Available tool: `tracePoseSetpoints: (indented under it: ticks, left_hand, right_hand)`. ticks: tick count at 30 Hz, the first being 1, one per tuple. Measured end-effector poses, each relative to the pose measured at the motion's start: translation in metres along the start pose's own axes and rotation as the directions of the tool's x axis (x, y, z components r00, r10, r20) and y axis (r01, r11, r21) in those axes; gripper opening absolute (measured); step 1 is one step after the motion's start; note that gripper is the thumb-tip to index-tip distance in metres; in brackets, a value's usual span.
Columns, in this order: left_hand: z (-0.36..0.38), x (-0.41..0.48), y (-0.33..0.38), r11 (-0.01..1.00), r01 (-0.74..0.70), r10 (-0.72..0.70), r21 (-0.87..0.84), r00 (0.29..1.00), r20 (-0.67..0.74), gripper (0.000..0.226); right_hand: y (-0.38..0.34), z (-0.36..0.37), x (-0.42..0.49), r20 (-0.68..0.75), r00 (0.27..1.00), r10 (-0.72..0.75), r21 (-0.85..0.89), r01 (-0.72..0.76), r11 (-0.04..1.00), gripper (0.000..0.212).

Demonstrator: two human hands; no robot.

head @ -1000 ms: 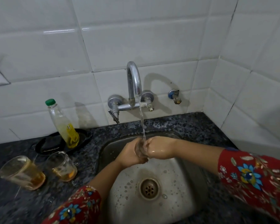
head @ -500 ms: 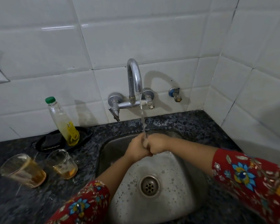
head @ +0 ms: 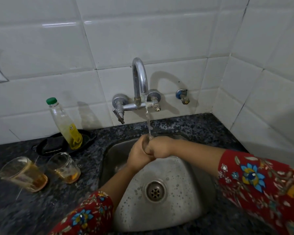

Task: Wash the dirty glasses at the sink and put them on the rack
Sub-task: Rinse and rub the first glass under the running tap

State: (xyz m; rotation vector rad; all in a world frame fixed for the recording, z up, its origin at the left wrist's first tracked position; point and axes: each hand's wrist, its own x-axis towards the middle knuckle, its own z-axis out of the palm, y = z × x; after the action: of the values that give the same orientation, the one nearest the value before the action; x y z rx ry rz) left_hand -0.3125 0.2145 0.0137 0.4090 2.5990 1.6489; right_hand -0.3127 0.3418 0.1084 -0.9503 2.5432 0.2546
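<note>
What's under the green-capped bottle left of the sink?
The bottle stands in a shallow black dish on the counter. A dark pad lies beside it in the dish. The bottle's base covers whatever is directly beneath it.

Red sleeves (head: 261, 184) with blue flowers
</note>
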Motion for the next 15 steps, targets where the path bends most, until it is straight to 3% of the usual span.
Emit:
tracePoseSetpoints:
  ticks: [3,4,7,9,11,12,14,15]
  left_hand:
    - [-0.013,0.002,-0.010,0.997,0.028,-0.039,0.067,0.984,0.175,0.058]
    - [-0.014,0.000,-0.014,0.998,0.036,-0.044,0.055,0.985,0.168,0.062]
    - [-0.005,-0.014,-0.012,0.992,0.075,-0.077,0.097,0.997,0.018,0.055]
    - [-0.001,-0.026,-0.004,0.977,0.107,-0.094,0.185,0.993,-0.078,0.048]
    - [-0.004,-0.035,0.000,0.943,0.098,-0.060,0.319,0.990,-0.128,0.049]
    - [-0.007,-0.042,0.002,0.914,0.100,-0.051,0.394,0.990,-0.131,0.054]
    - [-0.015,-0.053,0.004,0.825,0.096,-0.044,0.557,0.994,-0.105,0.059]
    - [-0.020,-0.058,0.005,0.768,0.094,-0.054,0.634,0.995,-0.083,0.057]
  right_hand:
    - [0.013,0.014,-0.003,-0.109,0.973,-0.201,-0.455,0.131,0.881,0.027]
    - [0.014,0.020,-0.003,-0.150,0.964,-0.221,-0.461,0.130,0.878,0.028]
    - [-0.001,0.029,-0.005,-0.213,0.976,-0.040,0.010,0.043,0.999,0.025]
    - [-0.007,0.040,-0.003,-0.167,0.986,0.027,0.371,0.037,0.928,0.023]
    - [-0.013,0.052,-0.005,-0.161,0.985,0.055,0.719,0.078,0.690,0.031]
    - [-0.018,0.056,-0.007,-0.163,0.982,0.097,0.867,0.095,0.489,0.035]
    - [-0.027,0.065,-0.013,-0.147,0.974,0.170,0.984,0.127,0.122,0.036]
    - [-0.032,0.070,-0.015,-0.138,0.973,0.186,0.990,0.135,0.027,0.037]
